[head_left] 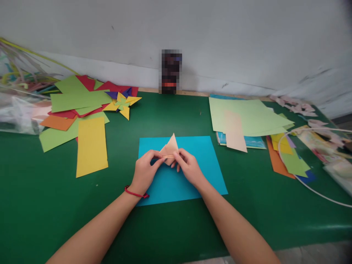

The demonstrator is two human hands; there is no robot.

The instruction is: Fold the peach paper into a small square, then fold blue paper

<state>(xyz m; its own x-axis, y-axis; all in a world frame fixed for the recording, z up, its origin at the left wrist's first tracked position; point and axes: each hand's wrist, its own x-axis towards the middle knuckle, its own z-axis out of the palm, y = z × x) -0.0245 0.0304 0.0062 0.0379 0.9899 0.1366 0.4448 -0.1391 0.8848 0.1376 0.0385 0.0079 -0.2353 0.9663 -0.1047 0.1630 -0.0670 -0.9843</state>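
Observation:
A small piece of folded peach paper, its point turned away from me, is held up between both hands over a blue sheet. My left hand pinches its left lower corner between thumb and fingers. On the other side, my right hand grips the right edge, with some fingers curled behind and below the paper. A crease or folded band runs across its lower part. Part of the paper's underside is hidden by the fingers.
Green, red and orange paper pieces and a yellow strip lie left, beside a yellow-and-blue folded star. Pale green sheets and a peach strip lie right. A white cable loops at far right. A blurred dark object stands against the wall.

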